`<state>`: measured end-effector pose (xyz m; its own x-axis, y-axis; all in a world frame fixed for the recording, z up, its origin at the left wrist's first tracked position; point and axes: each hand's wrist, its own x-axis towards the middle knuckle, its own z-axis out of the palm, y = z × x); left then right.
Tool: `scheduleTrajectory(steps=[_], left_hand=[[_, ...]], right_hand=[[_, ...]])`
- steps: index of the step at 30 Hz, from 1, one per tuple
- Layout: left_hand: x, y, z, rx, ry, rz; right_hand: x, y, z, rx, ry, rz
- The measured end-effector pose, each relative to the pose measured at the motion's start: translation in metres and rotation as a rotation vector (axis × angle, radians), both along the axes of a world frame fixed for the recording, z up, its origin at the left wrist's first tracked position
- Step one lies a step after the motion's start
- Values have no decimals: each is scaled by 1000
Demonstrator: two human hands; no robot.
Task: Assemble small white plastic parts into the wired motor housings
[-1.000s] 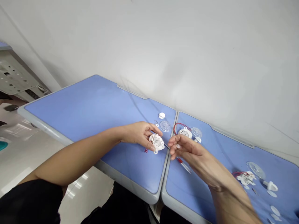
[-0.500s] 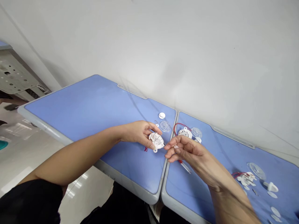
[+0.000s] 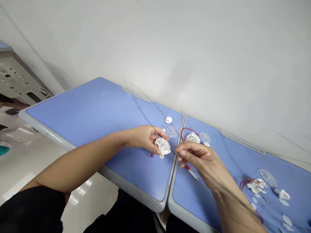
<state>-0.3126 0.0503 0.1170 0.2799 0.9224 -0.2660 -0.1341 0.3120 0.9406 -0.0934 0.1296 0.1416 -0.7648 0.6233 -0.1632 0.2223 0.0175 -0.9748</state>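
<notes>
The left hand (image 3: 145, 137) clamps a white disc (image 3: 164, 146). At its four o'clock, the right hand (image 3: 201, 160) pinches together, contents unclear.

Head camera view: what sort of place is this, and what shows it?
Likely a classroom or training workshop: blue desks stand side by side, bearing a screwdriver and scattered white plastic parts.

White part (image 3: 163, 146) in left hand (image 3: 145, 137), blue tables (image 3: 97, 110) beneath

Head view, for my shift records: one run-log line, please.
Left hand: holds white round part | right hand: pinched near screwdriver, contents unclear | clear disc: on blue table
</notes>
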Motion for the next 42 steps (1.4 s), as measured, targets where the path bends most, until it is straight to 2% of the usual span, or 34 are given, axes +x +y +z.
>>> scheduleTrajectory(steps=[3,5,7,10,13,16,20,22,26,28,30,33,35,42], left_hand=[[-1,0,-1,1,9,-8],[-3,-1,2,0,1,2],[-8,-2,9,20,-12,38],[-18,-5,21,87,1,120],[-27,-7,30,101,37,146],[-32,-9,32,121,44,153],[-35,-9,31,144,77,173],[-35,-8,30,133,95,176],[-33,-7,28,138,74,184],[-33,-6,26,152,59,196],[-33,-6,26,153,51,194],[-34,-6,25,152,59,193],[-34,-5,25,153,77,200],[-34,-4,24,129,107,195]], right_hand=[[1,0,-1,42,16,-34],[1,0,-2,-5,-2,-33],[0,-1,-3,-114,7,-34],[-5,-4,-3,-357,75,-31],[-12,-9,-6,-579,117,-34],[-19,-13,-12,-648,108,-65],[-28,-14,-19,-528,34,-51],[-37,-14,-18,-372,-50,-51],[-58,-13,-16,51,-245,-40],[-65,-13,-17,80,-245,-33],[-67,-12,-19,-78,-163,-41],[-62,-10,-20,-428,-20,-5],[-57,-9,-18,-557,33,45],[-43,-9,-13,-581,69,92]])
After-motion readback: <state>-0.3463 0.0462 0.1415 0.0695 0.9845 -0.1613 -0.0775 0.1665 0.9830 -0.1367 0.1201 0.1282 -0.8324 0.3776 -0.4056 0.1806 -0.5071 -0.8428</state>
